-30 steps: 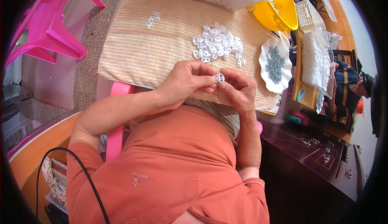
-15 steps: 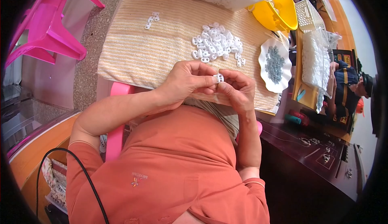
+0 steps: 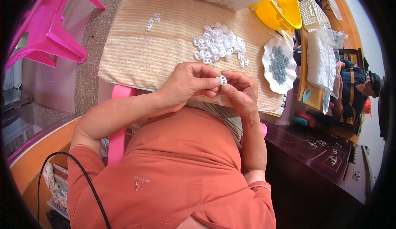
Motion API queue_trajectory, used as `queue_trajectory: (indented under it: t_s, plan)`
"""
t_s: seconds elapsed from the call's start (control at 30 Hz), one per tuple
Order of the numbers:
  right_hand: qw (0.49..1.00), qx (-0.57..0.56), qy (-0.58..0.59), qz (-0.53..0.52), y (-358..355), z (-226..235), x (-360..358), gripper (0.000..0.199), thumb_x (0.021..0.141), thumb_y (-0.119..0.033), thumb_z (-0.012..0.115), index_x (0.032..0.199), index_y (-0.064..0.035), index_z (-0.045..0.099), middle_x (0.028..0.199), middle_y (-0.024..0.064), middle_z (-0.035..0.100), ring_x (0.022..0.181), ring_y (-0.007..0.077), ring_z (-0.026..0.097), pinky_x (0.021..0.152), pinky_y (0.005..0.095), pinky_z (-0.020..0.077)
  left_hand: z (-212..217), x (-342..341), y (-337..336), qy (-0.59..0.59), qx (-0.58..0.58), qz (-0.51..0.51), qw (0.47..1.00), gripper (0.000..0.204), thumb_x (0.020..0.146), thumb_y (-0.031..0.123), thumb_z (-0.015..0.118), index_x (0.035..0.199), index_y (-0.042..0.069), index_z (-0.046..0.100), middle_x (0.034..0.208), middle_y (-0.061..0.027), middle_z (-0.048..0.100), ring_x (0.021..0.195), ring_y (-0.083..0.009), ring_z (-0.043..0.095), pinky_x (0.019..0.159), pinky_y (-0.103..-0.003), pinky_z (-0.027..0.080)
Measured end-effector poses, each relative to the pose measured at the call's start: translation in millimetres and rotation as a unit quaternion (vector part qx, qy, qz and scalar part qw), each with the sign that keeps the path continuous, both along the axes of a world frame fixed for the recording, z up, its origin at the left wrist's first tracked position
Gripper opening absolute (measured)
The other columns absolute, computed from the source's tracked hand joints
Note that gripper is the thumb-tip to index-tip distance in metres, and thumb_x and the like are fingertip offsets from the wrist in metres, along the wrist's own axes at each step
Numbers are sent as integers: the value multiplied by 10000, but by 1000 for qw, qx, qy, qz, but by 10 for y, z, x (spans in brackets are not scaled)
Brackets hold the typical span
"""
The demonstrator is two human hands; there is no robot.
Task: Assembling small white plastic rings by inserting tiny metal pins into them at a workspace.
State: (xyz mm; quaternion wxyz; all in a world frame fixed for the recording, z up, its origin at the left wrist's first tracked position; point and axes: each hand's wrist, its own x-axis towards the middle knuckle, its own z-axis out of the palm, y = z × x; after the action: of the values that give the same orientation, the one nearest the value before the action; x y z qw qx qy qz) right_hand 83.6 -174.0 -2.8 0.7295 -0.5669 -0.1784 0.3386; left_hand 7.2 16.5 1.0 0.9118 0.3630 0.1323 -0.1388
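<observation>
Head view: both hands (image 3: 183, 83) (image 3: 243, 93) pinch a small piece (image 3: 223, 80), white pile (image 3: 213, 44) ahead, plate (image 3: 267, 68) rightward.

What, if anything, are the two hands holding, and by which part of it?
A small white piece with dark openings: the left hand pinches its left side, the right hand its right side.

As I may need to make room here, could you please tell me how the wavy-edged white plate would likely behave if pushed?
The white plate looks stiff, given its moulded rim. It would probably drag on the striped cloth rather than glide. The grey pieces heaped on it look loose and might spill if it tilts.
</observation>
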Motion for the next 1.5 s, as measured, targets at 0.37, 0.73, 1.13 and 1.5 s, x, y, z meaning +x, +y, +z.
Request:
queue_trajectory:
  t_s: [0.37, 0.73, 1.13, 1.5]
  plan:
    - [999, 28, 2, -25, 56, 49, -59, 271, 851, -14, 674, 1103, 63, 608, 927, 133, 684, 808, 182, 674, 720, 294, 569, 11, 5, 9, -1, -21, -15, 1000, 131, 868, 84, 683, 977, 17, 653, 868, -53, 670, 750, -92, 646, 702, -219, 567]
    - [995, 90, -49, -12, 54, 3, -33, 285, 840, 35, 667, 1118, 65, 611, 1040, 126, 605, 886, 179, 646, 775, 274, 541, 12, 23, 18, -15, -42, -47, 998, 145, 876, 134, 687, 990, 61, 636, 921, -28, 663, 833, -88, 639, 742, -234, 565]
    - [992, 61, -109, -9, 66, 29, -71, 273, 822, 21, 695, 1089, 45, 646, 1144, 134, 551, 984, 171, 580, 838, 280, 494, -4, 8, 3, -45, -76, -52, 995, 107, 892, 122, 666, 936, 60, 591, 896, -35, 659, 800, -100, 653, 756, -274, 585]
    - [992, 54, -110, -21, 116, 107, -145, 278, 816, 46, 686, 1091, 44, 644, 1153, 125, 550, 994, 166, 583, 850, 282, 505, 96, -1, 34, -75, -68, -44, 994, 76, 894, 71, 643, 902, 21, 587, 885, -89, 670, 812, -181, 678, 779, -339, 598]
